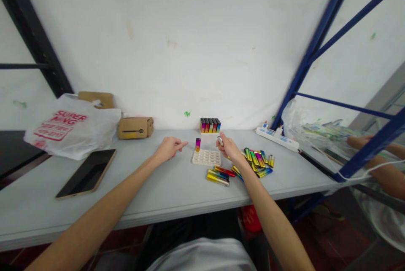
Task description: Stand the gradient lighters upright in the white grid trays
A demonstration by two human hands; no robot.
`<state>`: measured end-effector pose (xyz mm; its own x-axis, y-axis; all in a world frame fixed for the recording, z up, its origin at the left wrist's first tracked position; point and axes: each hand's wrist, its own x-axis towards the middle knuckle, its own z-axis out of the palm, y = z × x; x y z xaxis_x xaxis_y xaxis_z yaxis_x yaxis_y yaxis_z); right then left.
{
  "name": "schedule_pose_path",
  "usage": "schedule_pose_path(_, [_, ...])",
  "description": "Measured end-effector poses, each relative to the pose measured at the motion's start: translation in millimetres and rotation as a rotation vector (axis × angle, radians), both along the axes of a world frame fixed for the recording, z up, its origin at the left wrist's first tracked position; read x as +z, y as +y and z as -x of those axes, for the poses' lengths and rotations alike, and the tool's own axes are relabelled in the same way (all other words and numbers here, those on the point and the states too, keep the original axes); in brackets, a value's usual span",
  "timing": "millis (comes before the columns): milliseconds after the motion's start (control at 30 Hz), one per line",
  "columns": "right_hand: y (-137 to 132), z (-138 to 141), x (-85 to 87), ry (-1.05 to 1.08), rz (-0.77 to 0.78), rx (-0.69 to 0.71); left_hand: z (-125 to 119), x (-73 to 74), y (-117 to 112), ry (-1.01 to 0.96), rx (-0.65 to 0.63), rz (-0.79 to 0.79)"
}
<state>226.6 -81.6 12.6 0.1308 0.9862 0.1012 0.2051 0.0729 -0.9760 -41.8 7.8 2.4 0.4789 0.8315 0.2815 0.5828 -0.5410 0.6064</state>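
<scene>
Right hand (pixel 228 148) pinches a lighter (pixel 220 140) by the tray's (pixel 206 162) far right corner. Left hand (pixel 171 148) holds nothing: index out, other fingers curled, aimed toward the purple lighter (pixel 198 144) standing in the tray. Left of those fingers: bag (pixel 72 125) reading "SUPER MING", smaller print too blurred from here; box (pixel 135 128); tablet (pixel 87 174). Loose lighters (pixel 259 160) crowd right wrist. Full rack (pixel 210 125) beyond right fingers, power strip (pixel 276 138) rightward.
</scene>
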Motion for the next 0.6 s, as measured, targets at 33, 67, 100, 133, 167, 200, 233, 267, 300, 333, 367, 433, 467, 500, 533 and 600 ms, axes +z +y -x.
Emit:
schedule_pose_path(33, [1.6, -0.2, -2.2, -0.03, -0.029, 0.017, 0.7, -0.1, 1.3, 0.007, 0.006, -0.014])
schedule_pose_path(67, [2.8, -0.3, -4.4, -0.071, -0.067, 0.028, 1.6, -0.7, 3.1, 0.016, 0.013, -0.027])
schedule_pose_path(100, [3.5, -0.2, -6.4, -0.121, -0.104, 0.039, 2.4, -1.8, 5.1, 0.027, 0.017, -0.035])
schedule_pose_path(133, [3.5, 0.2, -7.8, -0.176, -0.136, 0.055, 3.1, -3.2, 7.1, 0.036, 0.019, -0.036])
schedule_pose_path(167, [3.1, 0.8, -8.5, -0.233, -0.169, 0.074, 3.6, -4.9, 8.9, 0.043, 0.018, -0.035])
schedule_pose_path(200, [2.2, 1.7, -8.5, -0.286, -0.207, 0.092, 3.8, -6.6, 10.4, 0.048, 0.014, -0.032])
schedule_pose_path(233, [1.0, 2.7, -7.7, -0.331, -0.251, 0.104, 3.6, -8.1, 11.3, 0.053, 0.011, -0.03])
schedule_pose_path(267, [-0.2, 3.8, -6.4, -0.367, -0.293, 0.107, 3.1, -9.5, 11.6, 0.057, 0.006, -0.027])
schedule_pose_path(300, [-1.3, 4.9, -4.8, -0.398, -0.324, 0.104, 2.2, -10.4, 11.2, 0.06, 0.001, -0.025])
schedule_pose_path(333, [-2.3, 5.9, -3.1, -0.424, -0.337, 0.098, 1.0, -11.0, 10.2, 0.063, -0.004, -0.022])
schedule_pose_path(367, [-3.2, 6.8, -1.6, -0.445, -0.329, 0.095, -0.5, -11.3, 8.9, 0.066, -0.01, -0.019])
schedule_pose_path(433, [-4.7, 8.6, 0.7, -0.466, -0.283, 0.1, -3.5, -10.7, 5.8, 0.071, -0.027, -0.007])
schedule_pose_path(467, [-5.6, 9.8, 1.4, -0.464, -0.271, 0.097, -4.9, -10.1, 4.4, 0.072, -0.039, 0.003])
schedule_pose_path(500, [-6.8, 11.3, 1.8, -0.457, -0.274, 0.089, -5.9, -9.2, 3.3, 0.07, -0.05, 0.014])
schedule_pose_path(533, [-8.1, 13.3, 2.2, -0.451, -0.289, 0.079, -6.5, -8.2, 2.4, 0.069, -0.061, 0.026])
schedule_pose_path(600, [-10.8, 18.4, 2.9, -0.481, -0.335, 0.078, -6.6, -5.7, 1.0, 0.074, -0.091, 0.052])
